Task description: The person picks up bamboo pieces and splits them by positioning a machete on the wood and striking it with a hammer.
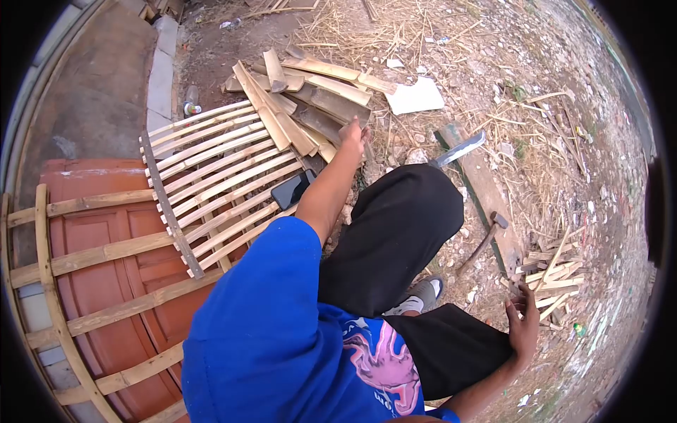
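My left hand (pixel 354 135) reaches to a heap of split bamboo pieces (pixel 331 104), its fingers closed at the end of a dark half-round piece. My right hand (pixel 523 323) hangs beside my knee with fingers apart and holds nothing visible. Just beyond it lies a pile of short bamboo sticks (pixel 560 278). A wooden plank (pixel 486 187) rests on the ground in front of me. Across its far end lies a machete (pixel 458 149). A hammer (pixel 499 221) with a curved wooden handle leans over the plank's near end.
At left, a slatted bamboo panel (pixel 211 176) carries a black phone (pixel 293 189). A larger bamboo lattice (pixel 106 264) lies over a red-brown door (pixel 141 225). A white sheet (pixel 416 96) sits beyond the heap, with straw (pixel 395 32) strewn behind. A small bottle (pixel 192 102) stands near the concrete edge.
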Available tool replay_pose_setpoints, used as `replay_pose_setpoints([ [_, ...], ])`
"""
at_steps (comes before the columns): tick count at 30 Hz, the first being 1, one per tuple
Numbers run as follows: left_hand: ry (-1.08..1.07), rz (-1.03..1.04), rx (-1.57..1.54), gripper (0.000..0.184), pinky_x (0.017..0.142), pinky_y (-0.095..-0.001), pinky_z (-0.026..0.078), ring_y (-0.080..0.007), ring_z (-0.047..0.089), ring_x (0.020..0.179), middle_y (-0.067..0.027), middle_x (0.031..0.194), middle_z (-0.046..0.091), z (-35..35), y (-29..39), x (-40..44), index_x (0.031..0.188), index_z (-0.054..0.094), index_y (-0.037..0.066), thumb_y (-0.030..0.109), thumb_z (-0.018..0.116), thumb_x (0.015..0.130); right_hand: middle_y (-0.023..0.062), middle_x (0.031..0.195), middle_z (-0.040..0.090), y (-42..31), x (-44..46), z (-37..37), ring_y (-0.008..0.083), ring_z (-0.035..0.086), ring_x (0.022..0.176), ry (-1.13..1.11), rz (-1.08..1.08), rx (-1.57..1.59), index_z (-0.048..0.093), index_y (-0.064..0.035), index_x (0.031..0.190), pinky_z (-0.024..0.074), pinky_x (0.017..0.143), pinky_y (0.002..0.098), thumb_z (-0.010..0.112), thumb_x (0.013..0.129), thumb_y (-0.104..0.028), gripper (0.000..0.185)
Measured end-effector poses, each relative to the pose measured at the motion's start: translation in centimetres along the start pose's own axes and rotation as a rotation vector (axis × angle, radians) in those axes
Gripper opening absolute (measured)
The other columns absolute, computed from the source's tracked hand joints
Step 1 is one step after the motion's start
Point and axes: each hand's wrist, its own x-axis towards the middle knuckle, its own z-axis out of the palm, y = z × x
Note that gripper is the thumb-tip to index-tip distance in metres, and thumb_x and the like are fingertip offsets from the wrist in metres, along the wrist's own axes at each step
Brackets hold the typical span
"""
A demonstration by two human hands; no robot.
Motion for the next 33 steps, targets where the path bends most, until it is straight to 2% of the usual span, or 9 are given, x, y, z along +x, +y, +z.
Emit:
replay_pose_setpoints([
  [4,-0.026,0.119,-0.004,0.035,0.066,-0.0349,0.061,-0.0246,0.066,0.078,-0.0112,0.097,0.059,2.6,3.5,-4.1,0.126,0.045,0.001,0.018,0.057,0.098,0.0085,0.088,0.061,-0.4,0.2,-0.2,0.0169,0.057,0.081,-0.037,-0.002,-0.044,0.052,-0.0046,0.132,0.0484,0.075,0.0313,0.066,0.091,-0.012,0.044],
  [10,-0.101,-0.057,0.289,0.035,0.057,-0.0364,0.058,-0.0234,0.066,0.073,-0.0150,0.108,0.058,0.3,3.9,-2.9,0.125,0.047,0.001,0.023,0.054,0.098,0.0076,0.088,0.061,-1.4,0.3,-0.2,0.0163,0.058,0.081,-0.003,-0.015,0.074,0.052,-0.0061,0.133,0.0489,0.076,0.0311,0.065,0.092,-0.012,0.044],
  [13,-0.078,-0.071,0.594,0.036,0.069,-0.0359,0.058,-0.0264,0.066,0.087,-0.0162,0.105,0.061,-1.7,2.3,-3.6,0.120,0.051,0.001,0.028,0.056,0.096,0.0073,0.088,0.061,-0.8,-0.2,-0.2,0.0163,0.058,0.080,0.018,-0.005,-0.002,0.052,-0.0066,0.134,0.0487,0.076,0.0312,0.065,0.092,-0.013,0.044],
  [16,-0.053,0.131,1.015,0.039,0.078,-0.0406,0.056,-0.0317,0.065,0.092,-0.0191,0.114,0.060,-4.0,4.2,-0.7,0.115,0.056,0.003,0.033,0.063,0.089,0.0091,0.088,0.062,-0.8,-1.0,-0.1,0.0190,0.059,0.080,-0.058,0.062,-0.075,0.052,-0.0080,0.133,0.0486,0.076,0.0335,0.066,0.092,-0.014,0.045],
  [18,0.067,0.511,1.344,0.037,0.090,-0.0464,0.050,-0.0393,0.060,0.101,-0.0217,0.128,0.052,-5.9,6.8,2.8,0.109,0.060,0.005,0.031,0.068,0.083,0.0124,0.091,0.063,0.2,-1.2,0.3,0.0229,0.061,0.080,-0.072,0.125,0.018,0.052,-0.0094,0.133,0.0489,0.076,0.0379,0.066,0.090,-0.015,0.045],
  [22,0.294,0.749,1.730,0.036,0.103,-0.0508,0.042,-0.0414,0.039,0.131,-0.0216,0.148,0.032,-6.3,14.9,2.5,0.112,0.064,0.006,0.025,0.065,0.080,0.0123,0.086,0.062,4.7,-1.6,0.7,0.0242,0.061,0.081,-0.092,0.174,-0.084,0.052,-0.0055,0.131,0.0484,0.076,0.0389,0.065,0.091,-0.014,0.043],
  [27,0.432,0.630,2.166,0.044,0.107,-0.0532,0.039,-0.0397,0.027,0.140,-0.0112,0.158,0.020,-8.4,21.9,6.1,0.123,0.066,0.018,0.029,0.067,0.080,0.0164,0.089,0.064,7.2,-0.6,1.1,0.0287,0.063,0.085,-0.253,0.372,-0.154,0.055,-0.0048,0.126,0.0488,0.078,0.0403,0.068,0.087,-0.013,0.042],
  [30,0.369,0.582,2.248,0.035,0.111,-0.0523,0.035,-0.0428,0.022,0.141,-0.0093,0.160,0.015,-8.1,23.6,6.4,0.113,0.072,0.031,0.030,0.069,0.078,0.0168,0.089,0.065,9.0,-0.8,1.5,0.0294,0.063,0.087,-0.372,0.423,-0.128,0.055,-0.0051,0.126,0.0489,0.080,0.0403,0.070,0.085,-0.015,0.045],
  [33,0.201,0.540,2.322,0.034,0.110,-0.0519,0.035,-0.0361,0.022,0.143,-0.0112,0.155,0.031,-8.9,25.2,11.3,0.110,0.073,0.033,0.034,0.071,0.076,0.0179,0.093,0.066,10.4,-1.1,2.1,0.0324,0.064,0.086,-0.409,0.408,-0.222,0.055,-0.0049,0.124,0.0499,0.079,0.0419,0.071,0.084,-0.015,0.045],
])
